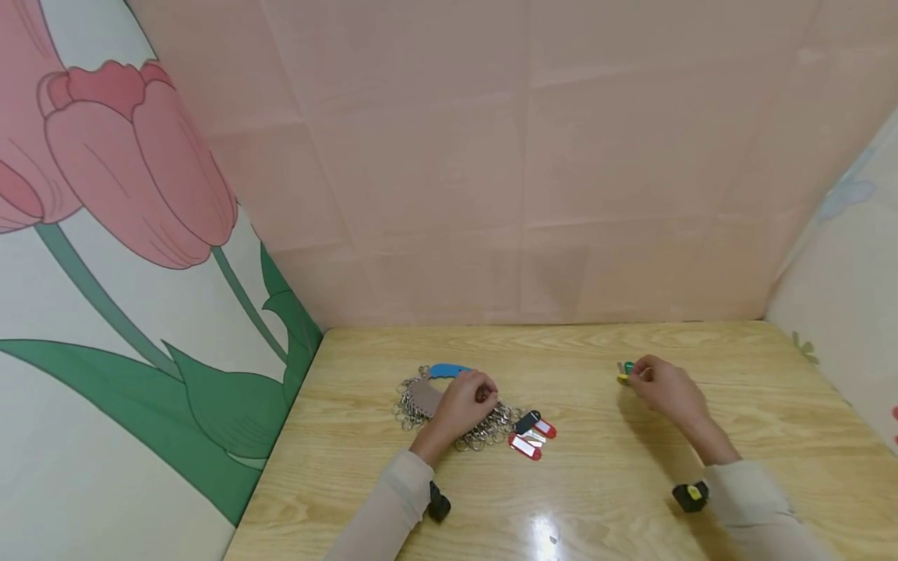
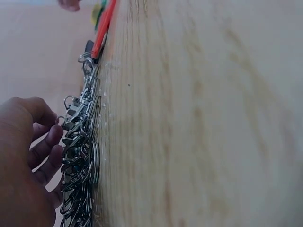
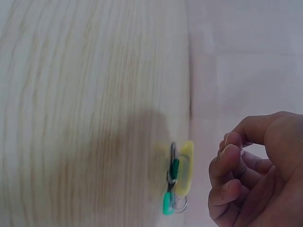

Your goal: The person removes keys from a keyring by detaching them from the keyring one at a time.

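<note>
My left hand is over the right part of a curved fan of metal key rings. In the left wrist view, the thumb and forefinger of that hand pinch a small ring at the edge of the ring cluster. My right hand hovers beside a green tag and a yellow tag at the right. The right wrist view has this hand loosely bent, holding nothing visible, with a gap to the yellow tag and green tag.
Red tags and a black tag lie at the right end of the rings. A blue curved piece and a brown piece are by the fan. Pink cloth hangs behind the wooden table.
</note>
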A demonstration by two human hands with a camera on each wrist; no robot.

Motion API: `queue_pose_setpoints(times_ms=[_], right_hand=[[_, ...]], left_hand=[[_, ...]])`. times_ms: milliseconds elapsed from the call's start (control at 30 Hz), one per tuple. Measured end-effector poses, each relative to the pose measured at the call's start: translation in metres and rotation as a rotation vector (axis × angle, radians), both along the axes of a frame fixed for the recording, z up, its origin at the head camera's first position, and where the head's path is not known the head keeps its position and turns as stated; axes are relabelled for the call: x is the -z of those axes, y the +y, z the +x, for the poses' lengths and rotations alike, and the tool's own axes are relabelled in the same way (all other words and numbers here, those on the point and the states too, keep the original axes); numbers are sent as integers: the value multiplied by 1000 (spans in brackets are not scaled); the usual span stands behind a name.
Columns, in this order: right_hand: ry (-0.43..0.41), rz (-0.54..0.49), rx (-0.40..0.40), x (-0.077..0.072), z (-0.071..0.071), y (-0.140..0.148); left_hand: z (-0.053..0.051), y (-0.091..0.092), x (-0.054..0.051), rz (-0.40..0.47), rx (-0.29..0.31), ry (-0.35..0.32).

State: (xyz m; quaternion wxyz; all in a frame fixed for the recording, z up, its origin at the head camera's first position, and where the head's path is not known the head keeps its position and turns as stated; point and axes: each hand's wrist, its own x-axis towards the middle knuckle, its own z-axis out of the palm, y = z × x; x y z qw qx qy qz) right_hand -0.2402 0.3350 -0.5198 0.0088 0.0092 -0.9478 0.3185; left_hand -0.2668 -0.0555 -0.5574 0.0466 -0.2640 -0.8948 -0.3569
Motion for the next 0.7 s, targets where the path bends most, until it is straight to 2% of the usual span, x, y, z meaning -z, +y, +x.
queue_pose_setpoints(times_ms=[367, 700], right_hand=[[38, -19, -22, -10, 3, -29], [71, -20, -59, -10, 4, -54]], left_hand=[[2, 5, -5, -11, 8, -6], [4, 12, -10, -40, 27, 35]])
